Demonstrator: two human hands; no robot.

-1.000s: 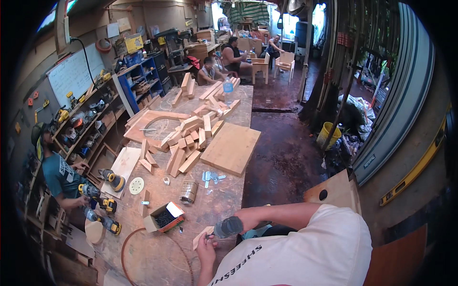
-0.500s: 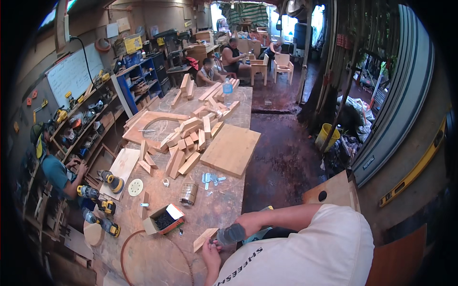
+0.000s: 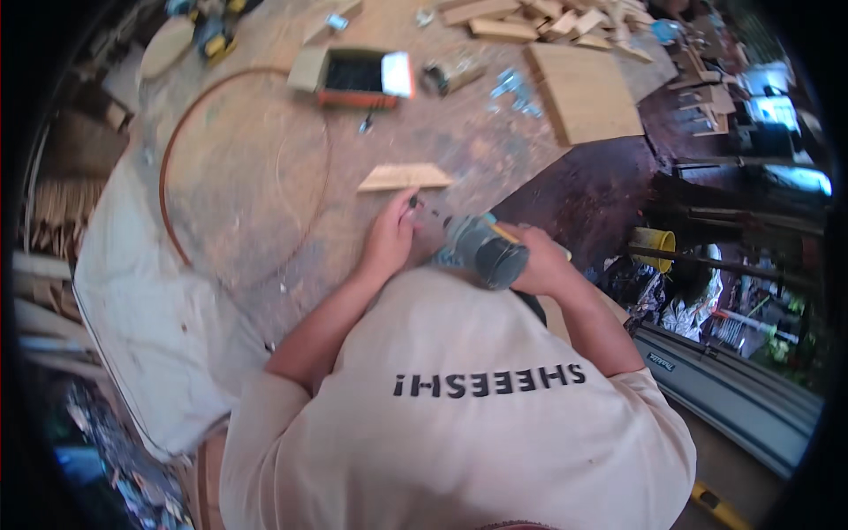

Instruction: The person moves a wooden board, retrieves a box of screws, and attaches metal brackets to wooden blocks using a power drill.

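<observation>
My right hand (image 3: pixel 542 260) is closed round the handle of a grey and teal cordless drill (image 3: pixel 488 252), held in front of my shirt with its nose toward my left hand. My left hand (image 3: pixel 395 228) pinches a small dark screw-like piece (image 3: pixel 413 202) close to the drill's tip; blur hides its exact shape. Just beyond the left fingertips, a short pale wood block (image 3: pixel 405 177) with slanted ends lies on the worktable (image 3: pixel 256 168). Farther off on the table stands an open carton (image 3: pixel 358 97) of small black pieces, probably screws.
A brown hoop-like strip (image 3: pixel 165 177) curves over the table's left. Beyond the block are a tin can (image 3: pixel 452 78), metal brackets (image 3: pixel 516 92), a square wood panel (image 3: pixel 587 94) and stacked wood pieces (image 3: pixel 548 19). A yellow bucket (image 3: pixel 653 248) stands on the floor at right.
The view has swung down toward my body. My left hand, earlier beside the wood block, now pinches a small dark piece near the drill's tip. The drill stays in my right hand.
</observation>
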